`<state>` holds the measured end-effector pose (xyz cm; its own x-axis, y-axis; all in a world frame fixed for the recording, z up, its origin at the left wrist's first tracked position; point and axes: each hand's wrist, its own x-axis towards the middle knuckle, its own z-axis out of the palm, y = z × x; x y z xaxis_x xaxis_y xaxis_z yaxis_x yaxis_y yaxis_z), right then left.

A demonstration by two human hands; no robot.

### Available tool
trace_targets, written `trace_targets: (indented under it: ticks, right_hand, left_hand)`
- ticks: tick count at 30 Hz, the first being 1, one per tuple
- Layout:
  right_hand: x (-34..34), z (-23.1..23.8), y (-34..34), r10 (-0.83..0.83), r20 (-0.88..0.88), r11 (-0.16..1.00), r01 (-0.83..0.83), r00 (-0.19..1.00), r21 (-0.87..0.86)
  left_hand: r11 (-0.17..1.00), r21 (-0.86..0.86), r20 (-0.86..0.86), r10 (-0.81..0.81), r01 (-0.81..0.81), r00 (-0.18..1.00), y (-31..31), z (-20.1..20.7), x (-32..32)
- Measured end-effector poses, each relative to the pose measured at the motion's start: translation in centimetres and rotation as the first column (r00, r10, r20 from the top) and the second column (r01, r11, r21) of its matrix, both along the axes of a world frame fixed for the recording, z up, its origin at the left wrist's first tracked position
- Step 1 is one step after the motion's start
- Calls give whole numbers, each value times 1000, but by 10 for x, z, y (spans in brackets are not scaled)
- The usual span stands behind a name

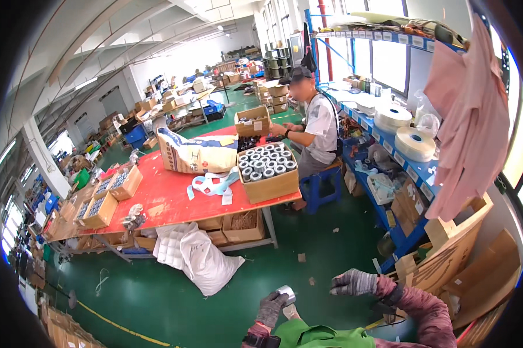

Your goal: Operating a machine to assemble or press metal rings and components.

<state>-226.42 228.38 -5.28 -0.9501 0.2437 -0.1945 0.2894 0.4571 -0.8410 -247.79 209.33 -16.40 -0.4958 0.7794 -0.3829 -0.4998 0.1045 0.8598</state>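
Note:
Low in the view, my left hand [270, 309], in a dark grey knit glove, is closed round a short, shiny silver cylinder [286, 295]. To its right, my right hand [355, 282] is held out in a grey glove, with fingers loosely extended toward the left and nothing seen in them. Both hands are over the green floor, apart from the table. On the near corner of the red-topped table [174, 200], a cardboard box [271, 189] is filled with upright grey cylinders with dark centres.
A co-worker [316, 124] sits on a blue stool [322, 188] by the table. A white sack [206, 264] lies on the floor before it. Blue shelving [412, 226] runs along the right, with pink cloth [470, 116] hanging beside it. Cardboard [485, 278] stands at lower right.

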Motion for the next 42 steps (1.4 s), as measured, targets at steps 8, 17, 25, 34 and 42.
trace_targets:
  ticks: [8,17,25,34,42]
  right_hand:
    - [-110,27,106,-123,139,980,143,983,-142]
    - [-189,-6,216,-82,-17,995,81,996,-58]
    - [-276,-5,354,81,-69,995,-85,994,-44]
    - [-345,10,469,221,-92,975,-223,971,-6]
    - [-379,11,503,206,-124,978,-203,971,39]
  left_hand:
    - [978,61,-165,-189,201,968,139,40,-131]
    - [960,-13,-228,-277,281,934,253,54,-205]
    - [984,-29,-133,-178,176,975,363,58,-259]
    - [997,-22,-172,-76,73,982,458,61,-294]
    - [991,-57,-264,-129,118,956,497,63,-336]
